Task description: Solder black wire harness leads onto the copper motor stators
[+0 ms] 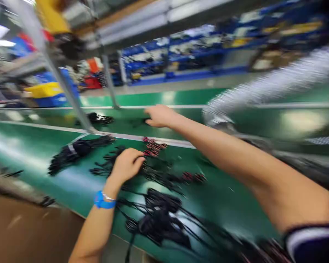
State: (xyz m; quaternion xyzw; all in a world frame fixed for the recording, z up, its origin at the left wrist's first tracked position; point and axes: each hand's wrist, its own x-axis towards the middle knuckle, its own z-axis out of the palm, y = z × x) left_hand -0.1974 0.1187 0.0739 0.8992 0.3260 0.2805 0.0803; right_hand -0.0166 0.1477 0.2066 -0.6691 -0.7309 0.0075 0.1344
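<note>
The picture is smeared by motion. My left hand [127, 164], with a blue band at the wrist, rests curled on a tangle of black cables [159, 215] lying on the green bench [222, 197]. My right hand [159, 116] reaches far forward over the white edge strip onto the green belt [131, 122] behind, close to a small dark cable end; its fingers are blurred. Red-tipped connectors [153, 147] lie between the two hands.
A tied bundle of black cables [76, 151] lies to the left, another small bundle [98, 118] on the belt. A grey ribbed hose [265, 87] crosses at right. A slanted metal post [71, 95] stands left. Blue and yellow bins [48, 93] sit beyond.
</note>
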